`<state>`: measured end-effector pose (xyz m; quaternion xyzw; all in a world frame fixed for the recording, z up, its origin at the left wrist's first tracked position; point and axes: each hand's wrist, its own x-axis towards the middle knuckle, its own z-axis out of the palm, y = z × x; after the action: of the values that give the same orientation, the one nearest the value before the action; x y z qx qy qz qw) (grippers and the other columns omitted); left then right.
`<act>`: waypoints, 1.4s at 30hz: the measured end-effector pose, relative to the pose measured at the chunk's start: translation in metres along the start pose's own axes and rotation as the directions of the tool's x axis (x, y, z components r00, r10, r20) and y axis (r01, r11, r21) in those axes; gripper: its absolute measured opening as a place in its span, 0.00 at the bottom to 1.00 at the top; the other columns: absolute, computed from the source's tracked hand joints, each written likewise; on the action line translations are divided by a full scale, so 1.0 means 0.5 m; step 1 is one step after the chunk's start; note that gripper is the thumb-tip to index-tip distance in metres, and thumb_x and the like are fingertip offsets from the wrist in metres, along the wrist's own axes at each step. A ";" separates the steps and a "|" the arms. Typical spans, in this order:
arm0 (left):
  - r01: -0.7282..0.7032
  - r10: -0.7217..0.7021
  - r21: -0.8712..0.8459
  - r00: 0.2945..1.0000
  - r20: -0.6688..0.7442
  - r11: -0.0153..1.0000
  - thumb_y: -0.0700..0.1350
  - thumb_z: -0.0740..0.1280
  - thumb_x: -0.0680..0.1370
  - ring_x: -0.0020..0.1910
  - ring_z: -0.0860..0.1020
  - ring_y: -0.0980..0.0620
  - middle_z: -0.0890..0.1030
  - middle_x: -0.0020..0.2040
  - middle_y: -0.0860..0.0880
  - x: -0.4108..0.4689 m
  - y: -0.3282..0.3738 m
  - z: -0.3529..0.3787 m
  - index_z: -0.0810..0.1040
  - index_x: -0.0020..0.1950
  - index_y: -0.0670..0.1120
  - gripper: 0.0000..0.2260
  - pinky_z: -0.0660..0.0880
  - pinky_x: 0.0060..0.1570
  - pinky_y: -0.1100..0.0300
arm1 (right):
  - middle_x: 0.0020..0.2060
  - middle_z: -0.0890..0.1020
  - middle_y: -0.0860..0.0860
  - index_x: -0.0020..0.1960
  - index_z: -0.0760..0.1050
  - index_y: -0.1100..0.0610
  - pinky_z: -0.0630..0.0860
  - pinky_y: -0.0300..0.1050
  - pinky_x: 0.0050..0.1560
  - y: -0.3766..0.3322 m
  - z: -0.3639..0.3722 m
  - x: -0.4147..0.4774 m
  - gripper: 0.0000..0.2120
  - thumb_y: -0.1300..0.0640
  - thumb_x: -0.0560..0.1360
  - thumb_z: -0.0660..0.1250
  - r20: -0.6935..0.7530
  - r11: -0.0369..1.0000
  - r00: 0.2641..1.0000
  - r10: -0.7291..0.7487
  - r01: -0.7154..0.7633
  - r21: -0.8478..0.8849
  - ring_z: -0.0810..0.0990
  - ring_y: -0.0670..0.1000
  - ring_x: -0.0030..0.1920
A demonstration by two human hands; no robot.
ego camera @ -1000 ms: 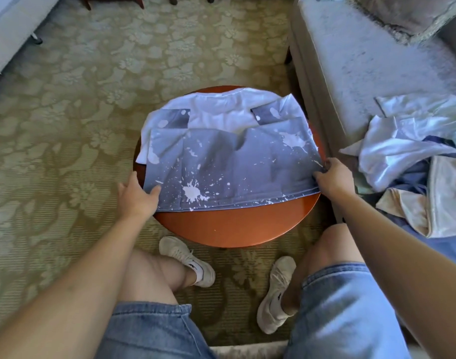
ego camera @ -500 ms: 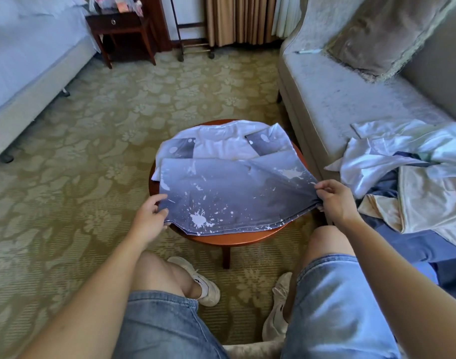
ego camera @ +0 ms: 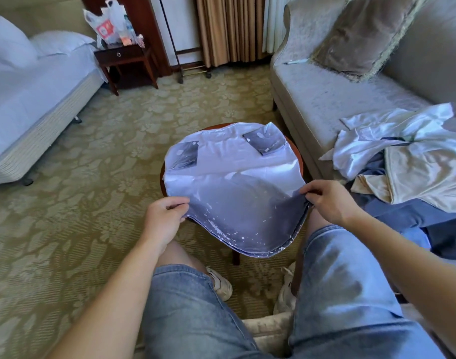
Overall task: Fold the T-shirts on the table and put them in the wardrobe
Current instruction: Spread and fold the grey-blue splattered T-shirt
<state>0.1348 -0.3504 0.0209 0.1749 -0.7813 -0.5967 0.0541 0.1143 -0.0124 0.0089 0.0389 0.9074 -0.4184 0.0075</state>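
A grey-and-white T-shirt (ego camera: pixel 237 187) with white paint splashes lies over the small round wooden table (ego camera: pixel 296 154), sleeves folded in at the far end. Its near hem is lifted off the table and sags between my hands. My left hand (ego camera: pixel 164 218) pinches the hem's left corner. My right hand (ego camera: pixel 327 200) pinches the right corner. A heap of unfolded T-shirts (ego camera: pixel 413 156), white, cream and blue, lies on the sofa at my right.
The grey sofa (ego camera: pixel 333 92) with a cushion (ego camera: pixel 364 35) runs along the right. A bed (ego camera: pixel 27 99) stands at the left, a dark nightstand (ego camera: pixel 125 63) with bags behind it. Patterned carpet (ego camera: pixel 92 177) surrounds the table. My knees sit under the hem.
Both hands have lifted the shirt's near hem off the table and drawn it towards me. My view has tilted up, so more of the room shows.
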 end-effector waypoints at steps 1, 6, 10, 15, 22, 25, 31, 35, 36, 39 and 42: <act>-0.001 0.001 0.000 1.000 0.007 1.000 0.34 0.67 0.78 0.40 0.77 0.58 0.80 0.45 0.50 -0.005 0.006 0.003 0.82 0.51 0.44 0.08 0.74 0.37 0.70 | 0.42 0.82 0.53 0.47 0.81 0.56 0.74 0.42 0.49 -0.001 -0.007 -0.001 0.10 0.68 0.76 0.65 0.032 1.000 0.999 -0.003 0.003 -0.019 0.79 0.52 0.43; 0.018 -0.018 -0.040 1.000 -0.010 0.999 0.34 0.67 0.78 0.40 0.78 0.58 0.81 0.44 0.51 -0.005 0.026 0.007 0.82 0.48 0.45 0.08 0.74 0.36 0.72 | 0.36 0.79 0.57 0.47 0.79 0.65 0.74 0.30 0.33 -0.018 -0.046 0.005 0.08 0.73 0.76 0.63 0.084 0.974 0.996 0.011 -0.030 0.224 0.76 0.53 0.34; 0.047 -0.053 -0.116 0.997 -0.050 0.992 0.33 0.67 0.77 0.40 0.78 0.56 0.81 0.43 0.48 0.011 0.032 0.015 0.82 0.46 0.45 0.08 0.75 0.35 0.71 | 0.35 0.80 0.56 0.41 0.79 0.61 0.75 0.29 0.34 -0.006 -0.047 0.011 0.09 0.72 0.75 0.65 0.074 0.964 0.996 0.049 -0.066 0.259 0.78 0.43 0.29; 0.056 -0.071 -0.129 0.991 -0.114 0.990 0.32 0.66 0.77 0.39 0.78 0.54 0.80 0.49 0.43 0.021 0.029 0.021 0.82 0.46 0.43 0.08 0.75 0.31 0.72 | 0.36 0.84 0.56 0.39 0.79 0.53 0.79 0.42 0.45 0.002 -0.051 0.021 0.13 0.70 0.75 0.67 0.053 0.983 0.998 0.032 -0.041 0.180 0.82 0.50 0.36; 0.042 -0.046 -0.092 0.998 -0.036 0.995 0.32 0.66 0.77 0.39 0.78 0.55 0.82 0.45 0.47 0.010 0.035 0.026 0.82 0.41 0.45 0.10 0.75 0.33 0.72 | 0.34 0.83 0.51 0.37 0.78 0.51 0.76 0.35 0.37 0.031 -0.037 -0.018 0.15 0.69 0.75 0.66 0.073 0.997 0.995 0.072 -0.071 -0.016 0.81 0.48 0.34; 0.032 -0.031 -0.101 1.000 0.003 0.994 0.31 0.68 0.76 0.40 0.80 0.54 0.82 0.41 0.49 0.002 0.035 0.039 0.82 0.41 0.46 0.11 0.78 0.39 0.68 | 0.38 0.83 0.55 0.40 0.79 0.55 0.78 0.46 0.45 0.043 0.006 -0.036 0.13 0.71 0.75 0.65 0.091 0.994 0.990 0.106 -0.105 -0.009 0.82 0.55 0.39; -0.047 0.047 -0.007 0.998 0.045 0.999 0.25 0.63 0.73 0.45 0.80 0.57 0.81 0.46 0.52 -0.010 0.006 0.060 0.81 0.53 0.44 0.17 0.75 0.45 0.70 | 0.35 0.83 0.56 0.50 0.79 0.62 0.79 0.36 0.40 0.067 0.073 -0.112 0.19 0.81 0.72 0.59 0.190 0.703 0.918 0.348 -0.389 0.595 0.82 0.48 0.35; -0.115 0.115 0.002 0.993 0.025 0.993 0.27 0.64 0.76 0.40 0.79 0.66 0.81 0.46 0.53 0.000 0.008 0.059 0.80 0.55 0.45 0.16 0.75 0.43 0.75 | 0.33 0.84 0.51 0.48 0.80 0.60 0.78 0.32 0.40 0.030 0.077 -0.133 0.19 0.80 0.70 0.62 0.073 0.688 0.953 0.294 -0.264 0.676 0.82 0.44 0.34; -0.140 0.140 0.037 0.990 -0.002 0.989 0.29 0.66 0.76 0.38 0.79 0.67 0.82 0.45 0.54 0.004 0.009 0.054 0.81 0.55 0.45 0.14 0.73 0.42 0.76 | 0.32 0.84 0.50 0.46 0.80 0.58 0.78 0.33 0.41 0.013 0.068 -0.131 0.19 0.80 0.70 0.63 0.019 0.733 0.970 0.243 -0.197 0.651 0.82 0.42 0.34; -0.141 0.150 0.101 0.984 -0.091 0.985 0.33 0.69 0.76 0.44 0.80 0.58 0.83 0.47 0.51 0.013 0.004 0.035 0.82 0.58 0.44 0.13 0.73 0.47 0.69 | 0.33 0.82 0.54 0.39 0.82 0.49 0.76 0.35 0.41 -0.010 0.044 -0.113 0.22 0.77 0.71 0.66 -0.124 0.876 0.991 0.050 0.016 0.483 0.80 0.41 0.32; -0.130 0.152 0.132 0.974 -0.169 0.983 0.34 0.67 0.77 0.45 0.80 0.50 0.83 0.46 0.48 0.019 -0.005 0.023 0.82 0.57 0.43 0.11 0.74 0.50 0.59 | 0.42 0.81 0.51 0.38 0.82 0.45 0.73 0.29 0.45 -0.010 0.031 -0.079 0.19 0.70 0.74 0.69 -0.154 0.954 0.984 -0.087 0.127 0.271 0.79 0.42 0.40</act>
<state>0.1230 -0.3439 0.0142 0.1746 -0.8183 -0.5251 0.1555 0.1531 -0.0299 0.0042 0.0195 0.8382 -0.5383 -0.0849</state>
